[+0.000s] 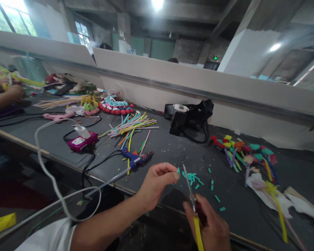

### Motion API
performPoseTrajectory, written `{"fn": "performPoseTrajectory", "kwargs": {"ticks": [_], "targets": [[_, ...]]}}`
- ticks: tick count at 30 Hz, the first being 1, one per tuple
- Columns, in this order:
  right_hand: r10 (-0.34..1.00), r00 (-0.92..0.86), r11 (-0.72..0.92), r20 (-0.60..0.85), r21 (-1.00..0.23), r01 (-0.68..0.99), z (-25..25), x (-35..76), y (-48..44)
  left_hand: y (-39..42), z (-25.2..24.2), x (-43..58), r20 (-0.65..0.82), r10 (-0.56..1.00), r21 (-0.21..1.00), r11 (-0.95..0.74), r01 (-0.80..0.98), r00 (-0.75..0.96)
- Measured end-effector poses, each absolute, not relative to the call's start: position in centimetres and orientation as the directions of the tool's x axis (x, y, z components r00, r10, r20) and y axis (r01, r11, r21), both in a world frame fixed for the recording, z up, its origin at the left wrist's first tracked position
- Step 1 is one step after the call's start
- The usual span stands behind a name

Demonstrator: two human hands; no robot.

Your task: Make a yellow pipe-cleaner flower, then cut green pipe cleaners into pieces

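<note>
My left hand (157,183) is closed in a pinch over the dark table. A short green piece of pipe cleaner (178,170) sticks up at its fingertips. Closed around a pair of scissors (188,186), my right hand (211,223) is nearer the table's front edge. The scissors' narrow metal blades point up and away, and a yellow handle part runs down past my fingers. Between and beyond the hands lies a loose pile of short green cut pieces (192,177), with several more scattered to the right.
A blue glue gun (134,158) lies left of my hands, its cord near a purple power strip (82,141). Behind are a bundle of pipe cleaners (133,125) and a black bag (199,116). Colourful pipe-cleaner flowers (240,150) lie right. Another person's hands (14,94) are at far left.
</note>
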State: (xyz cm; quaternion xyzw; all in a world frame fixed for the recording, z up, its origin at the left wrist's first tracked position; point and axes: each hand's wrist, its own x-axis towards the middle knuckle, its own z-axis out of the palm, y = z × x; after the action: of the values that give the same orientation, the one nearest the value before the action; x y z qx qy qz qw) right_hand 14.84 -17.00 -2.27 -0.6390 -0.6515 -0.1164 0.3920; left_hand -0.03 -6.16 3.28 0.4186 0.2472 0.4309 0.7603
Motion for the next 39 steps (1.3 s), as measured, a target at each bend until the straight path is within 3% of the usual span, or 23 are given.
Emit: {"fn": "performPoseTrajectory", "kwargs": {"ticks": [2, 9, 14, 16, 18, 21, 24, 27, 30, 33, 39], "targets": [[0.722, 0.169, 0.157, 0.671, -0.396, 0.905, -1.8, 14.8, -16.9, -6.1, 3.2, -0.1, -0.031, 0.82, 0.86, 0.312, -0.402, 0.571], [0.724, 0.463, 0.14, 0.512, -0.766, 0.628, -0.1, 13.8, -17.3, -6.5, 2.1, 0.1, -0.209, 0.544, 0.918, 0.395, -0.029, 0.813], [0.748, 0.464, 0.125, 0.475, -0.787, 0.605, -0.6, 14.1, -17.6, -6.9, 0.7, 0.8, -0.228, 0.468, 0.949, 0.304, 0.086, 0.854], [0.743, 0.406, 0.133, 0.533, -0.711, 0.691, -0.8, 14.6, -17.7, -7.2, 0.6, 1.0, -0.174, 0.504, 0.977, 0.198, 0.082, 0.846], [0.734, 0.354, 0.118, 0.58, -0.622, 0.774, -0.7, 15.3, -17.7, -7.5, 0.9, 1.2, -0.013, 0.586, 0.999, -0.035, 0.042, 0.81], [0.744, 0.318, 0.084, 0.588, -0.555, 0.828, -0.2, 15.8, -17.7, -8.1, 1.5, 1.4, 0.306, 0.611, 0.885, -0.466, 0.019, 0.731], [0.747, 0.321, 0.056, 0.582, -0.536, 0.842, 0.2, 15.7, -17.4, -8.4, 1.8, 1.6, 0.417, 0.599, 0.789, -0.612, 0.055, 0.684], [0.734, 0.32, 0.045, 0.599, -0.514, 0.857, 0.3, 15.4, -17.1, -8.3, 1.9, 1.6, 0.292, 0.693, 0.905, -0.423, 0.043, 0.659], [0.721, 0.276, 0.086, 0.635, -0.478, 0.874, -0.1, 15.3, -17.0, -7.6, 2.1, 1.2, 0.078, 0.754, 0.995, -0.013, -0.104, 0.652], [0.754, 0.205, 0.136, 0.624, -0.454, 0.88, -0.9, 15.2, -17.1, -7.0, 2.5, 0.9, -0.003, 0.793, 0.921, 0.24, -0.306, 0.61], [0.806, 0.142, 0.167, 0.574, -0.451, 0.877, -2.2, 14.6, -17.4, -6.6, 2.5, 0.6, -0.018, 0.828, 0.772, 0.367, -0.518, 0.561]]}}
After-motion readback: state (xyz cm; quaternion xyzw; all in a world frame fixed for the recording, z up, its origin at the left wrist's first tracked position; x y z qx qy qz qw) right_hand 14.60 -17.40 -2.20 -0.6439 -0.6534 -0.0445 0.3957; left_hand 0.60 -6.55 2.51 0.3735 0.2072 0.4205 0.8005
